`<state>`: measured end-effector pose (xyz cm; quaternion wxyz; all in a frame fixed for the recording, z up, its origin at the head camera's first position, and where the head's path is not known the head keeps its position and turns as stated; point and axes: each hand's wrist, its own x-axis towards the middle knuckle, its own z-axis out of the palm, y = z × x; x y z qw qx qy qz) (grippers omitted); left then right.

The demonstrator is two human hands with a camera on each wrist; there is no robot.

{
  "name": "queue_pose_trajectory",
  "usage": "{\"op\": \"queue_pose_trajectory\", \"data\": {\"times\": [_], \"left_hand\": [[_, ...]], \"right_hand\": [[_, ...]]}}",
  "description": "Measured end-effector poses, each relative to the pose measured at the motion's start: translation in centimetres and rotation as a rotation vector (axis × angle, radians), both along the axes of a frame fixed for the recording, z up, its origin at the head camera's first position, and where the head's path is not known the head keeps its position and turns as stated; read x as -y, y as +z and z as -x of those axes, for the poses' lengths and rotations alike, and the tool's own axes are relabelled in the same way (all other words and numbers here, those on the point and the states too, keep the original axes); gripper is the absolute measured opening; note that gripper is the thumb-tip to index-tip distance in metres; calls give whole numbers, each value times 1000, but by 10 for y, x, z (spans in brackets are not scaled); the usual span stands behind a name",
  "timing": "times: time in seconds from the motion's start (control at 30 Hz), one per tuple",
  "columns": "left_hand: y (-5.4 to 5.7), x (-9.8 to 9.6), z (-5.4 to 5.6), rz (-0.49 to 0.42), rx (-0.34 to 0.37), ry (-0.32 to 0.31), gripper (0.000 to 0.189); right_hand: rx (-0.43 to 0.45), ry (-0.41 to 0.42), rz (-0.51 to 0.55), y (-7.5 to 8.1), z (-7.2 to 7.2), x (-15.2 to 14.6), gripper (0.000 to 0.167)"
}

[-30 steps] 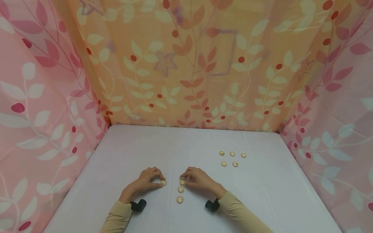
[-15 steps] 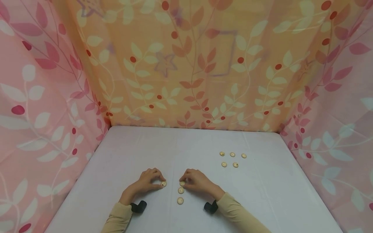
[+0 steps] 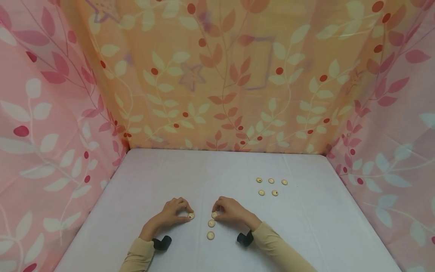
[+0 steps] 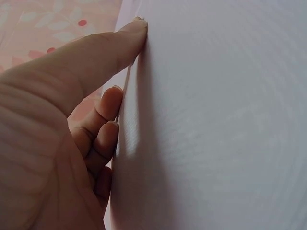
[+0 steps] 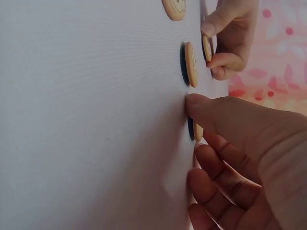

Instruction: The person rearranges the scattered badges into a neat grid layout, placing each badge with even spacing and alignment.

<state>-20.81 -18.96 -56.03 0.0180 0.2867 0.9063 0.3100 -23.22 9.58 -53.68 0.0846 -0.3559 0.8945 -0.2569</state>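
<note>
In the head view, my left hand (image 3: 174,211) pinches a small round wooden disc (image 3: 191,216) with dark marks between thumb and index finger. Right of it, my right hand (image 3: 234,212) grips a similar disc (image 3: 215,215) by its edges; in the right wrist view, the thumb partly covers this disc (image 5: 198,131). Two more discs lie in a column toward the near edge, a middle disc (image 3: 211,223) close to the right fingertips and a lower disc (image 3: 210,235). The left wrist view has the left thumb (image 4: 103,57) low at the cloth, its disc hidden.
Several like discs, among them a far-row disc (image 3: 271,181) and a near-row disc (image 3: 261,192), lie in two rows at the right. A white cloth (image 3: 163,170) covers the table. Patterned curtains (image 3: 224,75) stand behind and at both sides. Black wrist cameras (image 3: 162,243) sit under both forearms.
The right thumb and index finger, spread around the top disc earlier, have closed on it, and that disc has shifted slightly right. The left hand keeps its pinch in nearly the same place.
</note>
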Motion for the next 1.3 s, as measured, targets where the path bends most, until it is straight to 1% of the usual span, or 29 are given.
{"op": "queue_pose_trajectory", "data": {"times": [0.17,0.33,0.5,0.87,1.13,1.3], "left_hand": [[2,-1,-2,-4,2,4,17],[2,-1,-2,2,-10,10,17],[2,0,-3,7,10,17,17],[1,0,-2,-3,30,12,17],[-1,0,-1,1,17,5,17],[1,0,-1,2,21,10,17]], "right_hand": [[7,-23,36,0,-3,-6,18],[40,-63,75,0,-5,-14,17],[65,-101,96,-1,-4,-22,18],[38,-114,129,-5,-3,-36,18],[20,-123,146,-5,-4,-46,19],[4,-135,149,-4,-3,-53,19]]}}
